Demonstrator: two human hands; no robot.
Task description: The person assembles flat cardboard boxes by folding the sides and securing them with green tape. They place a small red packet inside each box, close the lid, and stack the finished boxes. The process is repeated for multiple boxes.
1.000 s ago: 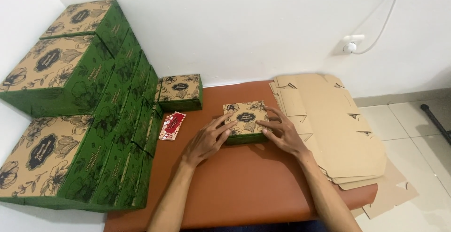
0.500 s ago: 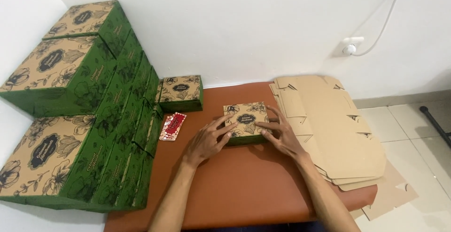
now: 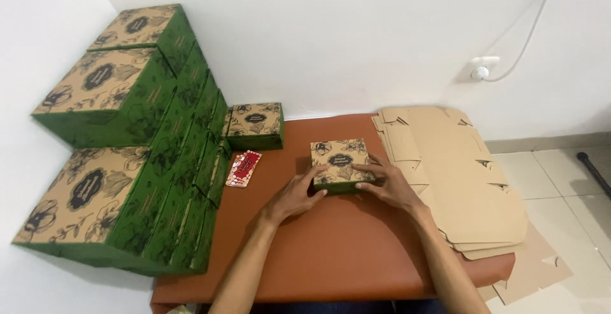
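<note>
While the head view looks down on the brown desk [image 3: 331, 250], a small green-and-tan box [image 3: 342, 164] sits near its middle, toward the far edge. Left hand [image 3: 296, 194] presses its fingers on the box's near left corner; right hand [image 3: 389, 183] lies flat across its near right edge, both holding it. Another small box [image 3: 256, 125] stands at the far left corner, beside a red card [image 3: 244, 168]. Stacked large boxes [image 3: 121, 155] line the left edge; flat cardboard blanks [image 3: 458, 174] overhang the right.
</note>
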